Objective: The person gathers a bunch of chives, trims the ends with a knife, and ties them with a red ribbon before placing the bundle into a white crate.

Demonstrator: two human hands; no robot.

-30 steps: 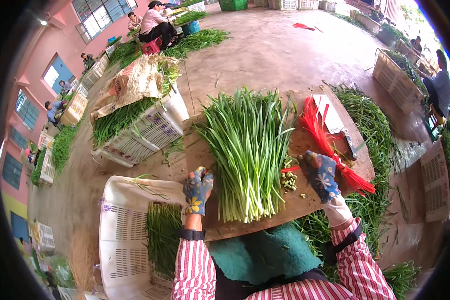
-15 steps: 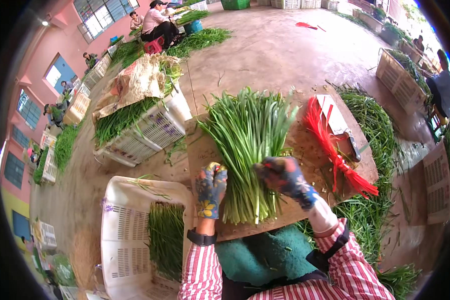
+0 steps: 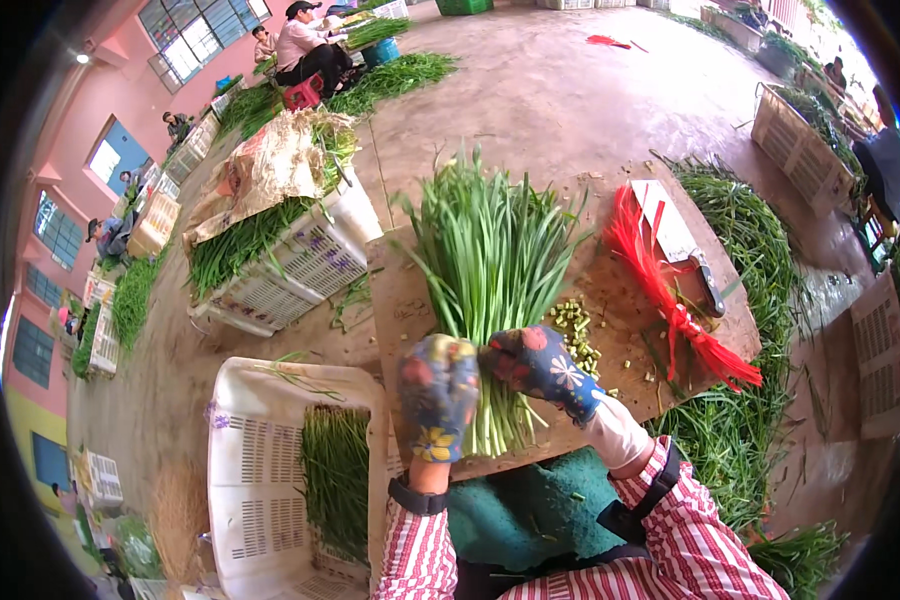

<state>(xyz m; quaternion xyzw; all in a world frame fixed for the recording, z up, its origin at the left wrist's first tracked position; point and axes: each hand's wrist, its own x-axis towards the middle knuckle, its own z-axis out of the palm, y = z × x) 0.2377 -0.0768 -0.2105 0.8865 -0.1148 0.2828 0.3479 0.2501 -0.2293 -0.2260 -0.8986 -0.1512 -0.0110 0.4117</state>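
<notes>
A thick bunch of garlic chives (image 3: 490,250) lies on a wooden board, leaf tips away from me, pale stem ends toward me. Both of my hands wear dark flowered gloves. My right hand (image 3: 545,368) is closed on the stems from the right side. Against the left side of the stems, my left hand (image 3: 437,395) is closed too, a little blurred, its knuckles nearly meeting the right hand. On the right of the board (image 3: 610,372) lie red plastic strips (image 3: 660,285) tied in a bundle, beside a knife (image 3: 685,240) with a broad blade and dark handle. Cut stem bits (image 3: 577,335) are scattered near my right hand.
A white crate (image 3: 255,480) holding chives stands at lower left. Beyond it, another white crate (image 3: 290,275) is heaped with chives under a sack (image 3: 270,165). Loose chives (image 3: 740,235) pile along the board's right side. Several people sit working farther off.
My right hand has moved down and left onto the stems, uncovering the cut bits. My left hand has shifted right and nearer me. The bunch is gathered narrower at its stems.
</notes>
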